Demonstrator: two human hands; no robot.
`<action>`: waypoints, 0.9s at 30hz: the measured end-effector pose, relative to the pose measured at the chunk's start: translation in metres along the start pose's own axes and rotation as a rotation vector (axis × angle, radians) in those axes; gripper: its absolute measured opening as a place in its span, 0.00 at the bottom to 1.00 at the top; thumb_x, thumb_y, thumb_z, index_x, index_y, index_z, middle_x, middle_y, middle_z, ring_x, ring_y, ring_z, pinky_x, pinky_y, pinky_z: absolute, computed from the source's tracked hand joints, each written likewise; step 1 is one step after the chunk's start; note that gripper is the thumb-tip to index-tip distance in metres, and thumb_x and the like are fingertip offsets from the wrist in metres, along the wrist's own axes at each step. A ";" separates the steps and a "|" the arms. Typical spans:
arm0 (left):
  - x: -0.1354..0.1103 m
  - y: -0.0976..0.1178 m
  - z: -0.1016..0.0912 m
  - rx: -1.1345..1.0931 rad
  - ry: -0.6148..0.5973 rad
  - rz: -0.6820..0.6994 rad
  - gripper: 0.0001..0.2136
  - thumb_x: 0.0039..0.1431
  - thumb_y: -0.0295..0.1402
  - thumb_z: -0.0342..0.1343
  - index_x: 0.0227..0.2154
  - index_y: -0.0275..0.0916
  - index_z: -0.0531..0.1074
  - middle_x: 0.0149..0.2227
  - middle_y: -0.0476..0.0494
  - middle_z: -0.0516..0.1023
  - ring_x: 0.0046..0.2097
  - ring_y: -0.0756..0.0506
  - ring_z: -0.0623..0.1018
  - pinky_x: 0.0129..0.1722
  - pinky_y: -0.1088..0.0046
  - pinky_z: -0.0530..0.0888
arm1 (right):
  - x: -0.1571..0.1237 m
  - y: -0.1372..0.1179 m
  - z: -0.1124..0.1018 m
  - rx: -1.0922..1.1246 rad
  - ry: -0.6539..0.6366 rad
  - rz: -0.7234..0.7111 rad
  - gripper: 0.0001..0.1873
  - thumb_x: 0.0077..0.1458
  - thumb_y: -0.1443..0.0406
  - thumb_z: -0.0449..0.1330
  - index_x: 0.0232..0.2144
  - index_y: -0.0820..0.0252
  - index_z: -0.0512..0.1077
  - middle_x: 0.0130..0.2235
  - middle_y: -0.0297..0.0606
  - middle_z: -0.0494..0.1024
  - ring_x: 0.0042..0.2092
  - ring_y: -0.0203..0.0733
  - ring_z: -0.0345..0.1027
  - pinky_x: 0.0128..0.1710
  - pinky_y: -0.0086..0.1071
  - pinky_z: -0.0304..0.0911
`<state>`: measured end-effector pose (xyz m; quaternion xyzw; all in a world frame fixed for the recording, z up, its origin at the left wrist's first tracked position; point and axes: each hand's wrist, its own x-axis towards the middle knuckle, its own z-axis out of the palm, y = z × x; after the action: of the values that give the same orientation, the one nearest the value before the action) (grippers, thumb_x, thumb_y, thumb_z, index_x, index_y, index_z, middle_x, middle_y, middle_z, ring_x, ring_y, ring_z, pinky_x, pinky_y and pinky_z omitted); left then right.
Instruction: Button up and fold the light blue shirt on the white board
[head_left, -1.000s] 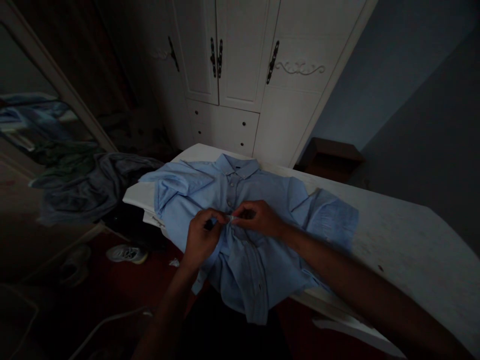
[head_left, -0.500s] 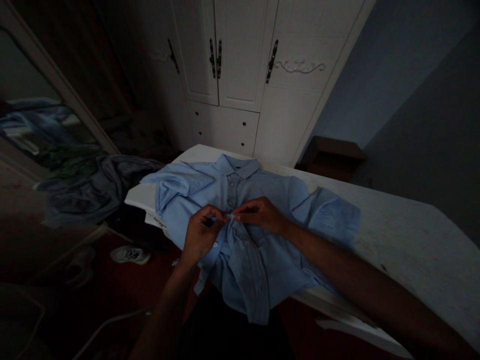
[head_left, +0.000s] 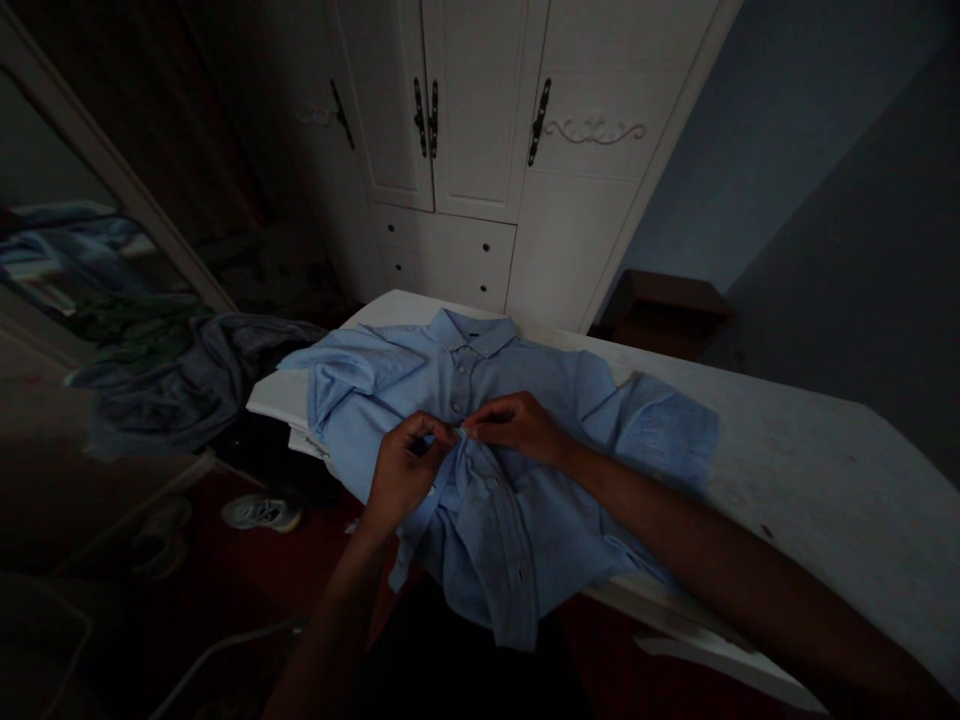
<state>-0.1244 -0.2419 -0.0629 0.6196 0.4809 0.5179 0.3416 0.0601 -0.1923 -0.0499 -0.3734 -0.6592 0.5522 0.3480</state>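
Observation:
A light blue button-up shirt (head_left: 540,380) lies front up on a white table (head_left: 795,440), its collar pointing away from me. The upper buttons down to mid-chest look fastened; lower down the front edges are apart, and one flap folds over toward me past the table's near edge. At the middle of the placket, my left hand (head_left: 409,465) pinches the shirt's edge between thumb and finger. My right hand (head_left: 517,428) pinches the same spot from the right, fingertips nearly touching the left's. The button or buttonhole between them is too small to make out.
A white wardrobe (head_left: 480,150) stands beyond the table. To the left are a heap of dark clothes (head_left: 180,380) and a mirror (head_left: 67,200). A sneaker (head_left: 261,513) sits on the red floor. A brown wooden box-like unit (head_left: 667,310) stands back right.
Both hands stay at the same place on the placket, with only slight finger movement. The view has shifted very slightly.

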 end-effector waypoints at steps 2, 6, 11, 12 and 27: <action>-0.001 0.001 0.000 0.025 -0.002 0.010 0.05 0.54 0.33 0.58 0.26 0.39 0.71 0.28 0.48 0.78 0.32 0.48 0.77 0.35 0.73 0.72 | 0.000 -0.001 0.000 -0.013 0.003 0.004 0.19 0.40 0.54 0.70 0.30 0.64 0.81 0.25 0.34 0.78 0.28 0.35 0.69 0.29 0.27 0.61; -0.002 0.002 0.001 0.038 0.038 0.003 0.06 0.51 0.34 0.62 0.29 0.39 0.72 0.30 0.48 0.78 0.34 0.48 0.78 0.36 0.74 0.73 | -0.003 -0.003 0.002 -0.060 0.008 -0.030 0.15 0.45 0.56 0.67 0.29 0.63 0.80 0.26 0.34 0.78 0.28 0.35 0.69 0.30 0.27 0.61; -0.002 -0.002 0.003 0.040 0.061 -0.010 0.06 0.50 0.34 0.63 0.28 0.39 0.72 0.28 0.49 0.78 0.32 0.48 0.77 0.34 0.74 0.72 | -0.004 -0.003 0.004 -0.094 0.004 -0.061 0.13 0.46 0.57 0.65 0.28 0.63 0.79 0.26 0.34 0.78 0.29 0.35 0.70 0.30 0.27 0.61; -0.002 -0.002 0.003 0.042 0.071 -0.009 0.06 0.51 0.34 0.62 0.27 0.39 0.71 0.27 0.49 0.78 0.31 0.48 0.77 0.34 0.74 0.72 | -0.003 -0.003 0.004 -0.095 0.001 -0.057 0.13 0.46 0.57 0.65 0.28 0.63 0.79 0.26 0.34 0.77 0.29 0.35 0.69 0.29 0.26 0.61; -0.005 -0.001 0.006 -0.019 0.135 -0.012 0.10 0.50 0.33 0.61 0.20 0.41 0.66 0.28 0.49 0.80 0.34 0.46 0.80 0.37 0.71 0.75 | 0.007 -0.004 0.001 -0.084 -0.033 0.047 0.09 0.42 0.62 0.66 0.26 0.62 0.77 0.26 0.32 0.76 0.29 0.34 0.69 0.32 0.28 0.62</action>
<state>-0.1189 -0.2460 -0.0667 0.5771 0.5014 0.5612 0.3172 0.0554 -0.1866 -0.0460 -0.3941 -0.6785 0.5381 0.3079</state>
